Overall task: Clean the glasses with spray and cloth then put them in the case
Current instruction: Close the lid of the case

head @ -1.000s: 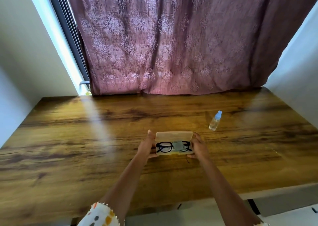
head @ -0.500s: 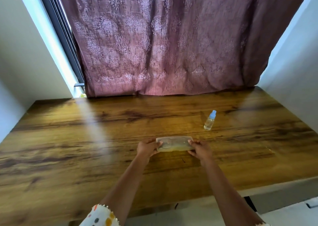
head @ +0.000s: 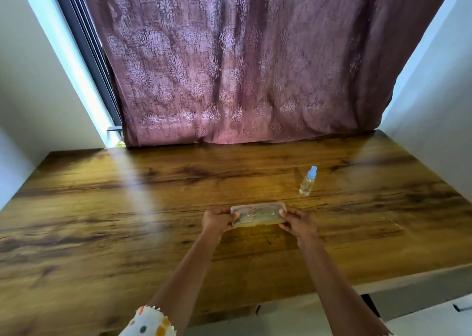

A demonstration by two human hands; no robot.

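Observation:
A pale, translucent glasses case (head: 258, 214) lies closed on the wooden table (head: 127, 220), near the middle. My left hand (head: 217, 219) grips its left end and my right hand (head: 297, 222) grips its right end, thumbs on the lid. The glasses and cloth are inside and only faintly visible through the lid. A small clear spray bottle (head: 307, 181) with a light blue cap stands upright on the table, behind and to the right of the case, apart from both hands.
A maroon patterned curtain (head: 242, 67) hangs along the table's far edge. White walls close in on the left and right. The table's near edge runs lower right, with a pale floor or ledge (head: 434, 307) beyond it.
One second ago the case stood open with the glasses and cloth showing inside. The lid has come down and the case is closed between both hands.

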